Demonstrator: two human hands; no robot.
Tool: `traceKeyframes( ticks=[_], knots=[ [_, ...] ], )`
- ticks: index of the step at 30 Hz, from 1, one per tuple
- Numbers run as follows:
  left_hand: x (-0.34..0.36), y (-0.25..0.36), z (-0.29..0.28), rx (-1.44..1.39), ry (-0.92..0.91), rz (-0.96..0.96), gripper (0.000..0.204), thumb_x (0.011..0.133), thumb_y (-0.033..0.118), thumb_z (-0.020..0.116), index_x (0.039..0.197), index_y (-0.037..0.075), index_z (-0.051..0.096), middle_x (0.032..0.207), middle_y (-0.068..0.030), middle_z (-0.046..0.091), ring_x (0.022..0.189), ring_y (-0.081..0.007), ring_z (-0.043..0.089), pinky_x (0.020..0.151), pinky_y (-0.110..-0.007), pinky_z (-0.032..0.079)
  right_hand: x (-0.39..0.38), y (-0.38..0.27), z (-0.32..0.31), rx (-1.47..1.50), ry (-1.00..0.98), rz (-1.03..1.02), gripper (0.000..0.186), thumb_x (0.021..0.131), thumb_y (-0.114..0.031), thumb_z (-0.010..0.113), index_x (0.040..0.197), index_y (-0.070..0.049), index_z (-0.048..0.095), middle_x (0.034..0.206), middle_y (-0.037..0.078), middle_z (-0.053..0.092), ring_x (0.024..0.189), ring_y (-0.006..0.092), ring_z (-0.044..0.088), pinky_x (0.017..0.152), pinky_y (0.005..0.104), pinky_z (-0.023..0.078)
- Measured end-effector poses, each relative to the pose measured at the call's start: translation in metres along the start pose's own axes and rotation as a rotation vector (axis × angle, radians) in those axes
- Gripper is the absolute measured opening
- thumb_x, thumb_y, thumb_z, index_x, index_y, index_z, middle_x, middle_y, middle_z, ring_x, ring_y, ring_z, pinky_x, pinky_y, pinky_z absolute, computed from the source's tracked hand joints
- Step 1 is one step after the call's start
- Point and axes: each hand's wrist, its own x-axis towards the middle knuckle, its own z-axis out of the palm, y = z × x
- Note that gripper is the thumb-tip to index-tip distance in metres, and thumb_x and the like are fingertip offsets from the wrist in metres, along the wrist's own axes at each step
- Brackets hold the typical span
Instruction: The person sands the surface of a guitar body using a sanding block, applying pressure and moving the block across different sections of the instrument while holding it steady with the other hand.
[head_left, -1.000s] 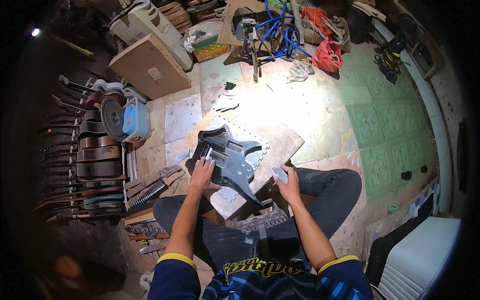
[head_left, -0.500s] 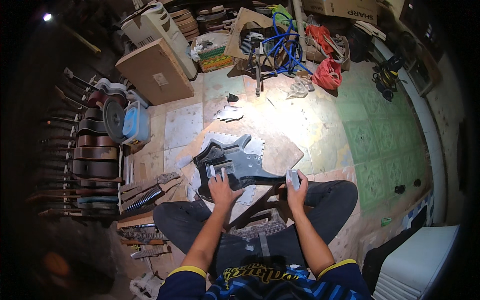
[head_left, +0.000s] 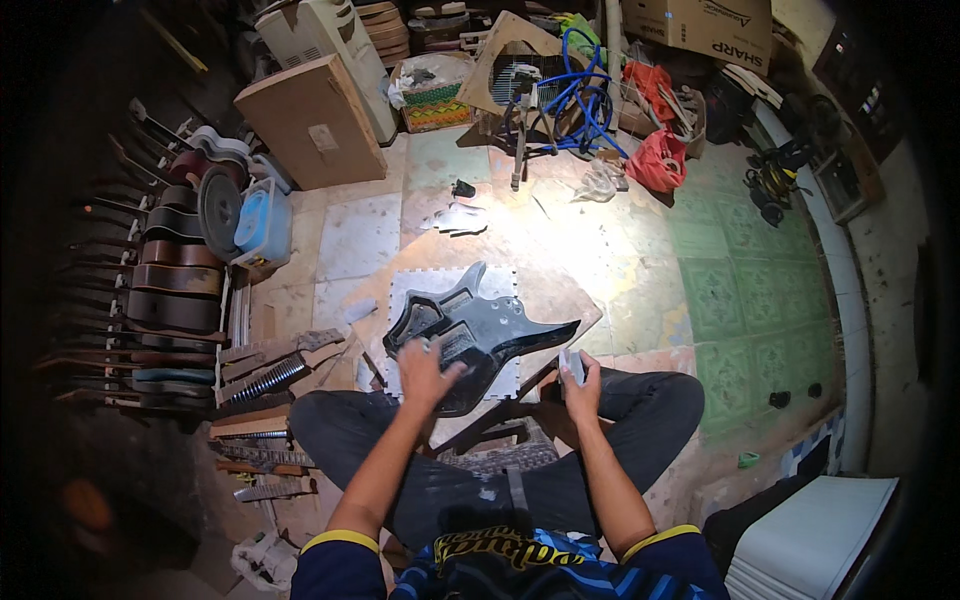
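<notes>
A dark electric guitar body [head_left: 482, 335] with cut-out cavities lies on a pale foam mat [head_left: 505, 388] in front of my crossed legs. One horn points away from me and a longer one points right. My left hand [head_left: 423, 376] is at the body's near left part, with the thumb spread from the fingers; the fingertips are partly blurred. Near my right knee, clear of the guitar body, my right hand [head_left: 583, 394] is closed on a small grey-white block [head_left: 573, 366]. The block's material cannot be made out.
Beneath the mat is a flat brown board [head_left: 568, 300]. Guitar necks [head_left: 275, 380] lie on the left, by a rack of guitar bodies [head_left: 178, 280]. A lidded plastic tub [head_left: 268, 225] stands beyond. Blue hose [head_left: 582, 95] and a red bag [head_left: 657, 165] are at the back.
The guitar body has turned on the mat, its long horn swinging up and away from me. My left hand has shifted slightly left; the right still holds the block, a little lower.
</notes>
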Motion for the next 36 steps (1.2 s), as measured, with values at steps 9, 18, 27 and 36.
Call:
traceKeyframes(
  ticks=[9, 18, 27, 36],
  knots=[
    [0.074, -0.051, 0.01, -0.053, -0.014, -0.056, 0.067, 0.096, 0.052, 0.063, 0.153, 0.017, 0.051, 0.162, -0.0282, 0.034, 0.138, -0.0455, 0.047, 0.111, -0.055, 0.04, -0.001, 0.007, 0.002, -0.13, -0.039, -0.059, 0.055, 0.09, -0.016, 0.075, 0.138, -0.001, 0.055, 0.135, 0.023, 0.059, 0.126, 0.0375, 0.056, 0.109, 0.0445, 0.042],
    [0.066, -0.065, 0.039, -0.003, 0.055, -0.261, 0.05, 0.104, 0.028, 0.053, 0.153, 0.038, 0.05, 0.106, -0.0221, 0.066, 0.099, -0.0402, 0.064, 0.09, -0.056, 0.048, 0.0, 0.015, -0.004, -0.195, -0.037, -0.056, 0.053, 0.09, -0.015, 0.075, 0.138, -0.002, 0.056, 0.133, 0.024, 0.061, 0.125, 0.0378, 0.057, 0.108, 0.0454, 0.043],
    [0.022, -0.032, 0.026, 0.033, -0.134, -0.512, 0.066, 0.096, 0.006, 0.054, 0.152, 0.042, 0.05, 0.109, -0.0186, 0.066, 0.101, -0.0402, 0.068, 0.087, -0.051, 0.056, 0.008, -0.006, -0.008, -0.053, -0.027, 0.027, 0.051, 0.092, -0.011, 0.073, 0.138, 0.003, 0.054, 0.134, 0.022, 0.059, 0.122, 0.0324, 0.058, 0.107, 0.0422, 0.045],
    [-0.024, 0.002, 0.015, -0.142, -0.233, -0.603, 0.071, 0.098, 0.006, 0.053, 0.161, 0.034, 0.036, 0.103, -0.0233, 0.066, 0.092, -0.043, 0.07, 0.081, -0.052, 0.057, 0.033, -0.05, 0.033, -0.367, -0.1, -0.267, 0.05, 0.092, -0.015, 0.073, 0.138, -0.003, 0.056, 0.127, 0.021, 0.058, 0.118, 0.0393, 0.056, 0.105, 0.0481, 0.044]
  ],
)
